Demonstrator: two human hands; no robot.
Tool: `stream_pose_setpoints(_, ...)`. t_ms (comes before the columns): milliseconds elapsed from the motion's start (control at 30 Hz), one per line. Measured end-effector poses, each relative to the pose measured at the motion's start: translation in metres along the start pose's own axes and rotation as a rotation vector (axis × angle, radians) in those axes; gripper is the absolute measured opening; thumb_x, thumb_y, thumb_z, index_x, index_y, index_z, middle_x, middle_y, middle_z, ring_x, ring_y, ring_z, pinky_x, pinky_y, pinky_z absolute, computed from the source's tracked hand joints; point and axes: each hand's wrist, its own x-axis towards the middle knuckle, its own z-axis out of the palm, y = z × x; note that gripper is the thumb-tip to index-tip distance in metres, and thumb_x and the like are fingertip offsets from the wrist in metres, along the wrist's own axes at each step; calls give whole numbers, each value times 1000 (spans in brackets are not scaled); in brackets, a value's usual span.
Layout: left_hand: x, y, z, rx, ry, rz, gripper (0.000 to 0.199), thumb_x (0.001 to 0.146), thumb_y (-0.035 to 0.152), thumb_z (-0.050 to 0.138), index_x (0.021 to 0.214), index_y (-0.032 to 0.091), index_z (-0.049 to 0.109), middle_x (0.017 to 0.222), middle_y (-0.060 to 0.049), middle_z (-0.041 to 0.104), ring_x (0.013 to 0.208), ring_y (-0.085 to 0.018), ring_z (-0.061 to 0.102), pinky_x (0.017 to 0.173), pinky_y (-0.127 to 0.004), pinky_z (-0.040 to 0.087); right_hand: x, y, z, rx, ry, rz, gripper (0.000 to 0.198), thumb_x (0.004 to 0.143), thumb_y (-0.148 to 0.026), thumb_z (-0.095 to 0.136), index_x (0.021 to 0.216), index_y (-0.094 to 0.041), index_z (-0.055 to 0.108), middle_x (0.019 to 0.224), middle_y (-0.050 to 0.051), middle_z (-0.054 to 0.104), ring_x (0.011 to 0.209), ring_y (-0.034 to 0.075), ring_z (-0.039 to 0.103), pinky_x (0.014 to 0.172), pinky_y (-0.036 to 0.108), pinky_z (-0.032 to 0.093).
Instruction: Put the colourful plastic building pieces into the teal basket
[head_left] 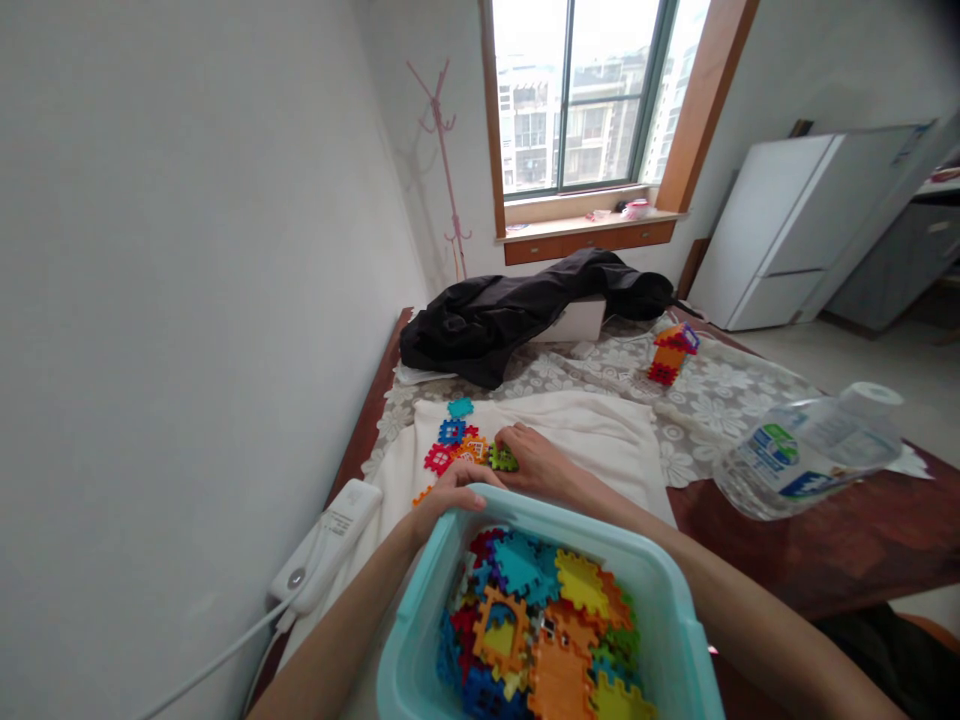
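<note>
A light-blue plastic bin (420, 590) close in front of me is filled with toothed plastic building pieces in several colours, including an orange frame piece (501, 632). My left hand (452, 487) is at the bin's far left corner, its thumb on the rim and its fingers curled beyond it. Past the far rim, my right hand (529, 455) has its fingers closed on a green building piece (502, 458). Left of it, on the white cloth (592, 425), lie a blue window piece (451, 432), a red window piece (439, 459), orange pieces (471, 450) and a teal piece (460, 408).
A large clear water bottle (795, 455) stands on the right. Farther back is a small assembled house (671, 353) on the patterned tablecloth (712, 390). Black fabric (517, 305) covers the table's far end. A white power strip (328, 545) lies along the left wall.
</note>
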Motion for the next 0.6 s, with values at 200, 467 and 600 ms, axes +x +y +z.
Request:
stream_pose_setpoints(200,0,-5,-4,1,18,-10,36,58,33,82,88,13,83,79,-8,77,71,-21,64,67,-29,47,-3,21,-21,-54,45,108,28,92,-39,77,105,-21,60,103,9,70,91,24,62,79,35,47)
stream_pose_setpoints(467,0,-3,-1,-42,1,-13,37,56,31,84,88,12,85,81,-9,78,71,-22,66,68,-29,49,-3,16,-17,-2,18,64,31,93,-38,78,110,-20,60,111,12,70,102,27,64,88,38,50)
stream_pose_setpoints(600,0,1,2,-30,-17,-14,36,56,30,84,88,11,86,79,-8,77,69,-20,65,64,-26,47,-5,15,-20,-8,-36,-7,29,93,-30,77,114,-18,62,115,13,71,109,29,63,95,40,50)
